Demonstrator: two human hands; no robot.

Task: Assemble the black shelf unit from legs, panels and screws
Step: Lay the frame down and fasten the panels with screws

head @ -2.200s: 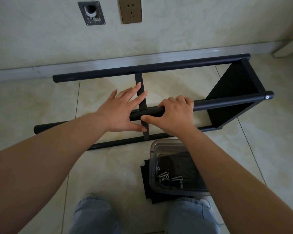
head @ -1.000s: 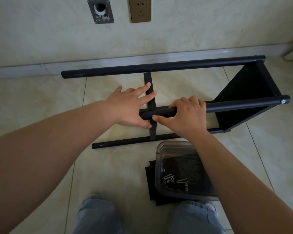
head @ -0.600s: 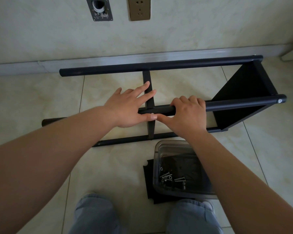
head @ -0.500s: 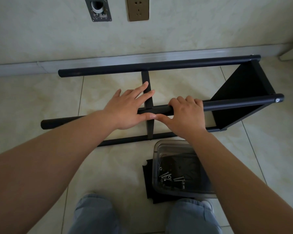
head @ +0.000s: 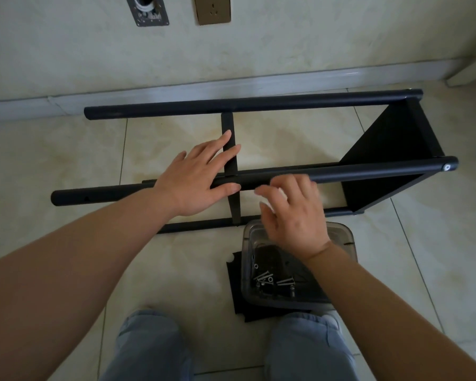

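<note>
Left hand (head: 197,179) flat, fingers straight, pressing round matte-black leg (head: 368,171); right hand (head: 294,215) blurred, loosely curled, grip indeterminate, above clear plastic screw tub (head: 344,243).

A pale cream wall (head: 286,37) with a faint mottled texture fills the top. It carries a brass-coloured socket plate (head: 212,9) and, just left of it, a grey metal plate (head: 148,11) around a round opening. A light skirting board (head: 204,90) meets glossy beige floor tiles (head: 52,160) with thin dark joints.
</note>
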